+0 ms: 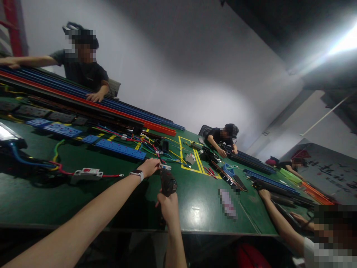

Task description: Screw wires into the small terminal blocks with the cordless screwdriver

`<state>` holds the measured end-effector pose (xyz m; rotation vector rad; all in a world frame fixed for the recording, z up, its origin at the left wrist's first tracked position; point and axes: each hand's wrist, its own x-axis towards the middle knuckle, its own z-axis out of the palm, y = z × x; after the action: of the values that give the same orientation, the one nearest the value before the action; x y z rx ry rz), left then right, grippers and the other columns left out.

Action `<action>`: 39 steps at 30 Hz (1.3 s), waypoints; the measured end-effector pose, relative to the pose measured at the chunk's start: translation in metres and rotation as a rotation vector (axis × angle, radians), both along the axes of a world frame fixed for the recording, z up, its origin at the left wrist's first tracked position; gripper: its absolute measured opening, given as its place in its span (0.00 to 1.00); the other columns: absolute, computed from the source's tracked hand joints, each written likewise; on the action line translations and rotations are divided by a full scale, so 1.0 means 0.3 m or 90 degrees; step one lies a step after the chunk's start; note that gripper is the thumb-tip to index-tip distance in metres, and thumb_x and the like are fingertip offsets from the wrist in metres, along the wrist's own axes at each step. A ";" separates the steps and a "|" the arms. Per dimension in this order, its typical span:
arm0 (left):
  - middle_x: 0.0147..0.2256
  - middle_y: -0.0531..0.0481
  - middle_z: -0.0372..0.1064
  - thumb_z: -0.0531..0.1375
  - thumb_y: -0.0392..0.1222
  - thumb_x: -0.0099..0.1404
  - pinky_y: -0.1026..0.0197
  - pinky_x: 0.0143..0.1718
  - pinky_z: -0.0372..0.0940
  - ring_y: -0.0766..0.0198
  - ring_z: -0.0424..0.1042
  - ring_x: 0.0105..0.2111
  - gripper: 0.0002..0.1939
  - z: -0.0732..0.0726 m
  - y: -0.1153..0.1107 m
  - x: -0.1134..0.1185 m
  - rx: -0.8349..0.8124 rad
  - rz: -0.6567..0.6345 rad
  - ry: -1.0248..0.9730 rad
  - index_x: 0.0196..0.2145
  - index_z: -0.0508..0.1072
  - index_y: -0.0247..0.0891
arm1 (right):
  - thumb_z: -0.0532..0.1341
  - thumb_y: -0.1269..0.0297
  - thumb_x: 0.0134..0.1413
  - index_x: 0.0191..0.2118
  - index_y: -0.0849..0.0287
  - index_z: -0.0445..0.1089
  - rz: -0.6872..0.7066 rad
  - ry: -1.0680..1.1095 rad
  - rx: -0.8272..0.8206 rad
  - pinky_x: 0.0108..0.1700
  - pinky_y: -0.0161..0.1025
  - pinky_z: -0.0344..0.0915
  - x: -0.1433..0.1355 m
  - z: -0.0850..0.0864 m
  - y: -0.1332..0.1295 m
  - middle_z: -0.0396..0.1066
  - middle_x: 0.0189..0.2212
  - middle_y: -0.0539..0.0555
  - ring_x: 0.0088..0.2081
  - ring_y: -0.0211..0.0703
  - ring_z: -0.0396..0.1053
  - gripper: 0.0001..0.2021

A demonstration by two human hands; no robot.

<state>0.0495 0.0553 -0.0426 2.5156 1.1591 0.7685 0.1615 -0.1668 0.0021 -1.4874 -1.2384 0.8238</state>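
My right hand (169, 207) grips a dark cordless drill (168, 183) by its handle, the tool's nose pointing away from me. Just beyond that nose is a small white circuit breaker (166, 167), held at its left side by the closed fingers of my left hand (150, 166). A watch sits on my left wrist. Wires with coloured insulation (158, 152) run up to the breaker from behind; where they enter is hidden. A second white breaker (88, 173) lies to the left, with a red wire ending in a ring lug.
Blue socket strips (121, 149) lie behind my hands, with long orange (158, 128) and blue profiles further back. A grey-white block (190, 159) sits inside yellow tape lines. Co-workers stand across the table; another person's hand (264, 195) is at the right among dark profiles.
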 end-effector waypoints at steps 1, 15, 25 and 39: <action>0.42 0.48 0.75 0.57 0.45 0.65 0.56 0.48 0.60 0.55 0.70 0.45 0.10 0.000 0.000 0.000 0.000 0.000 -0.001 0.43 0.75 0.46 | 0.55 0.69 0.42 0.33 0.60 0.68 0.000 0.001 0.002 0.23 0.33 0.60 0.002 -0.004 0.001 0.67 0.18 0.47 0.20 0.41 0.67 0.09; 0.41 0.48 0.75 0.57 0.44 0.65 0.57 0.47 0.60 0.57 0.70 0.43 0.10 -0.015 0.007 0.002 0.019 -0.001 -0.011 0.42 0.75 0.46 | 0.55 0.69 0.43 0.34 0.60 0.68 0.016 0.016 0.011 0.23 0.33 0.60 0.005 -0.006 0.000 0.66 0.17 0.47 0.21 0.41 0.67 0.09; 0.41 0.48 0.75 0.57 0.42 0.64 0.57 0.48 0.61 0.57 0.70 0.43 0.09 -0.013 0.010 0.004 0.016 -0.003 0.004 0.42 0.75 0.45 | 0.55 0.69 0.44 0.32 0.59 0.69 0.015 -0.012 0.024 0.24 0.33 0.60 0.006 -0.013 -0.001 0.66 0.17 0.47 0.22 0.42 0.67 0.08; 0.41 0.47 0.75 0.57 0.43 0.65 0.56 0.49 0.60 0.56 0.70 0.44 0.10 0.006 -0.005 -0.002 -0.006 -0.002 0.000 0.42 0.75 0.45 | 0.55 0.69 0.44 0.32 0.59 0.69 0.017 -0.009 0.012 0.24 0.33 0.61 0.004 0.006 -0.003 0.67 0.18 0.47 0.22 0.41 0.67 0.08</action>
<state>0.0489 0.0536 -0.0408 2.5094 1.1552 0.7589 0.1626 -0.1676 0.0039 -1.4663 -1.2760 0.8184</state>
